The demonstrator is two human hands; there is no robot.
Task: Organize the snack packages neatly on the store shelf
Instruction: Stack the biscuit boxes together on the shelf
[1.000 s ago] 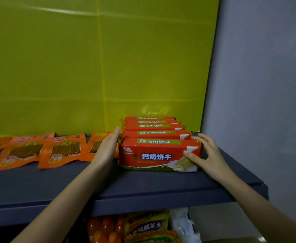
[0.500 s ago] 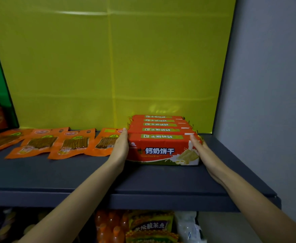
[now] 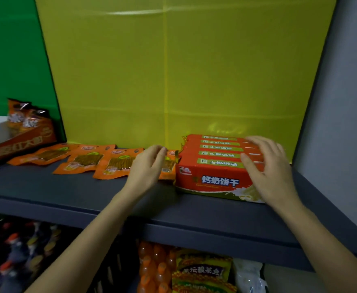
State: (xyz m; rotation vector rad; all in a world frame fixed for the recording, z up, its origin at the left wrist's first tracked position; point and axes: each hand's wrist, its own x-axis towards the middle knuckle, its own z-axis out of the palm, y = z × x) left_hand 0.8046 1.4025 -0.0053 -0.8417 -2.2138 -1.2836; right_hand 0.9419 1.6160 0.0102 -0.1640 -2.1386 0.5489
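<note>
Five red biscuit packs stand on edge in a row on the dark shelf, at its right end against the yellow backing; long axes run left to right, printed faces toward the aisle. Right hand lies spread open over their tops and right end. Left hand, fingers loosely curled and holding nothing, hovers beside the row over flat orange pouches. Far left: an open display carton with upright orange bags, count unclear.
</note>
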